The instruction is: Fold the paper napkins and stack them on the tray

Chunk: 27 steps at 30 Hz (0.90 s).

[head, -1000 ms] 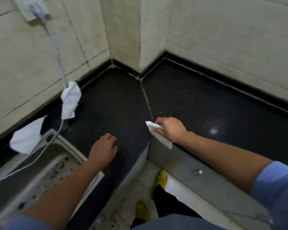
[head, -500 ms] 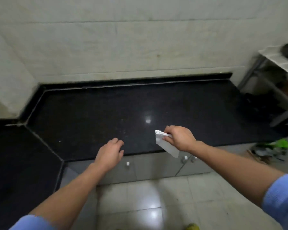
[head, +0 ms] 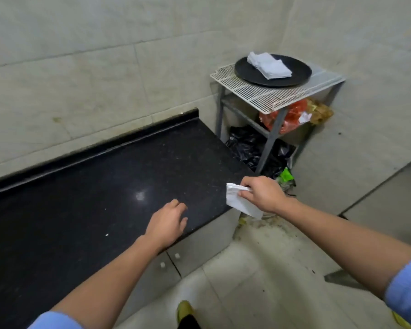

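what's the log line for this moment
right hand: holds folded napkin | left hand: empty, over counter | tray: napkin stack on it

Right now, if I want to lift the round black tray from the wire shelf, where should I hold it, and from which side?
Probably the bare near rim of the tray, coming from the front: the napkin stack lies across its middle and back, and walls close off the far sides. Use the free left hand; the right hand holds a folded napkin.

Glossy speckled black stone counter [head: 86, 186], white wire-metal rack [head: 271, 96], matt dark tray [head: 249, 74], soft paper napkin [head: 237, 200]
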Motion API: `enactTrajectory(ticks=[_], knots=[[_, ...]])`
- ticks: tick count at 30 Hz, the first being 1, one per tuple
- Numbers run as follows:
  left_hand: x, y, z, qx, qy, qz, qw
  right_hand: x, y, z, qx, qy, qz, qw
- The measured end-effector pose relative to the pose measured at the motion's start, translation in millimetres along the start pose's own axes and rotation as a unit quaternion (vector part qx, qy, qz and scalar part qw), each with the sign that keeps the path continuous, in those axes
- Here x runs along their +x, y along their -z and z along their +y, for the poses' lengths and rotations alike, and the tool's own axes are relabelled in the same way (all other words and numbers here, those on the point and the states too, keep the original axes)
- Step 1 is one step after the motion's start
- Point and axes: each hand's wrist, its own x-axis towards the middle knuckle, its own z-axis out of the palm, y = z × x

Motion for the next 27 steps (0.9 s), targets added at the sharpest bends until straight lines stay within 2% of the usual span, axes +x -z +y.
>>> enactTrajectory(ticks=[7, 18, 23, 27], knots=[[155.7, 5.5, 35.9, 0.004, -0.077, 0.013, 0.997, 65.7, 59.5, 97.8, 0.06, -0.064, 0.043, 0.995], [377.3, 65.1, 93.4, -0.033, -0.165, 0.061, 0.984, 203.9, 217.2, 208.2, 0.068, -0.121, 0.215, 0.967], [439.5, 73.6, 114.4, -0.05, -0.169, 0.097, 0.98, 268.8, 258.5, 251.3, 0.062, -0.105, 0.227, 0.966], [487.5, 72.9, 132.8, -0.044, -0.147, 0.128, 0.98, 329.9, 286.2, 286.2, 0.051, -0.073, 0.201, 0.975]])
